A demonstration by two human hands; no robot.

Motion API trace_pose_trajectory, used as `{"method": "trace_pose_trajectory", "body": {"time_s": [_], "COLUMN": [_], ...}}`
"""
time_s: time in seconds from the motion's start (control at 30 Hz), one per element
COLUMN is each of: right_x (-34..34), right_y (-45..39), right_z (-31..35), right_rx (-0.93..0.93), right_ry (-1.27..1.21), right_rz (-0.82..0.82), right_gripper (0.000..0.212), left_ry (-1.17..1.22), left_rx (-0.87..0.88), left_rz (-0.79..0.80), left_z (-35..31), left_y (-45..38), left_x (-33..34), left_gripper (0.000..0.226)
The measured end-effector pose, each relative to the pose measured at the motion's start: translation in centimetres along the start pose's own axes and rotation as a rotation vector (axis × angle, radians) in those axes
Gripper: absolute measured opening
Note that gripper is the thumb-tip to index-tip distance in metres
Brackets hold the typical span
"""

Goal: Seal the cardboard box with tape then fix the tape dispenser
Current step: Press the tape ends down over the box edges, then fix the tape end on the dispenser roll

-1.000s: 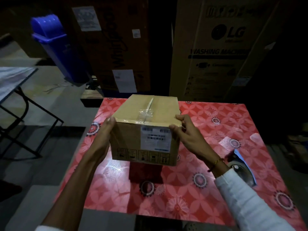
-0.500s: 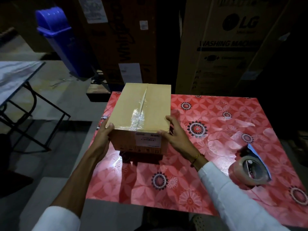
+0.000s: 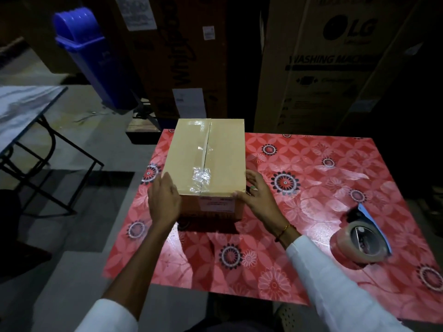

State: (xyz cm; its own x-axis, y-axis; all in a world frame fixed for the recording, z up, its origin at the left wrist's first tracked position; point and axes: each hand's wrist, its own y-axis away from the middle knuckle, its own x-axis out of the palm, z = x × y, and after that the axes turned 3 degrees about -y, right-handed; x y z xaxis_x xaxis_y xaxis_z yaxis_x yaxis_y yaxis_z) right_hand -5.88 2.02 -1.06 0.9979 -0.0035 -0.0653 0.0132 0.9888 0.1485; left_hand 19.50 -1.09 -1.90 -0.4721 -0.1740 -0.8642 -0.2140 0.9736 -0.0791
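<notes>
A brown cardboard box (image 3: 223, 149) stands on the red flowered table (image 3: 311, 178), its top flaps shut with clear tape along part of the seam and a white label on the near face. My left hand (image 3: 164, 200) presses flat against the box's near left corner. At the near right corner my right hand (image 3: 257, 195) touches the box with fingers spread. A tape dispenser (image 3: 362, 236) with a roll of clear tape and a blue frame lies on the table to the right, apart from both hands.
Large cartons, one a washing machine box (image 3: 335, 63), stand behind the table. A blue bin (image 3: 91, 58) leans at the back left. A folding table (image 3: 26, 111) with black legs is at the left. Grey floor lies between.
The box has come down from a raised tilt onto the table and stands further back. Both hands have loosened from gripping it to resting against its near corners.
</notes>
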Motion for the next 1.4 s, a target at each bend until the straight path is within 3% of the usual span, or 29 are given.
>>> {"method": "trace_pose_trajectory", "body": {"time_s": [0.07, 0.13, 0.23, 0.4, 0.57, 0.77, 0.93, 1.07, 1.17, 1.4], "right_x": [-0.8, -1.9, -3.7, -8.2, -15.2, -23.2, -27.9, -29.6, -30.0, -31.2], "right_y": [0.1, 0.4, 1.3, 3.5, 6.6, 10.0, 11.1, 10.3, 9.4, 7.9], "right_z": [-0.2, -0.2, -0.6, -2.1, -4.2, -6.5, -8.9, -10.5, -11.0, -11.6], "right_rx": [0.030, 0.081, 0.108, 0.123, 0.109, 0.125, 0.174, 0.261, 0.277, 0.260], "right_ry": [-0.062, -0.146, -0.216, -0.213, -0.130, 0.088, 0.418, 0.647, 0.674, 0.752], "right_rz": [-0.025, -0.060, -0.119, -0.227, -0.397, -0.600, -0.647, -0.392, -0.248, -0.209], "right_gripper": [0.057, 0.055, 0.034, 0.023, 0.018, 0.012, 0.026, 0.058, 0.066, 0.032], "left_ry": [-0.094, -0.005, 0.054, 0.056, 0.111, 0.108, 0.102, 0.105, 0.108, 0.156], "left_rx": [0.074, 0.209, 0.388, 0.675, 0.780, 0.741, 0.656, 0.602, 0.544, 0.394], "left_rz": [-0.079, -0.137, -0.132, 0.002, 0.170, 0.462, 0.572, 0.587, 0.579, 0.605], "left_z": [-1.7, -4.2, -7.7, -13.0, -17.4, -20.3, -22.4, -24.0, -24.7, -26.0], "left_y": [1.3, 3.3, 6.0, 9.2, 11.1, 13.2, 15.0, 15.2, 14.6, 14.4], "left_x": [1.1, 1.6, 3.1, 6.6, 10.3, 15.5, 18.1, 19.4, 20.1, 21.2], "left_gripper": [0.031, 0.030, 0.025, 0.037, 0.024, 0.030, 0.025, 0.028, 0.028, 0.030]}}
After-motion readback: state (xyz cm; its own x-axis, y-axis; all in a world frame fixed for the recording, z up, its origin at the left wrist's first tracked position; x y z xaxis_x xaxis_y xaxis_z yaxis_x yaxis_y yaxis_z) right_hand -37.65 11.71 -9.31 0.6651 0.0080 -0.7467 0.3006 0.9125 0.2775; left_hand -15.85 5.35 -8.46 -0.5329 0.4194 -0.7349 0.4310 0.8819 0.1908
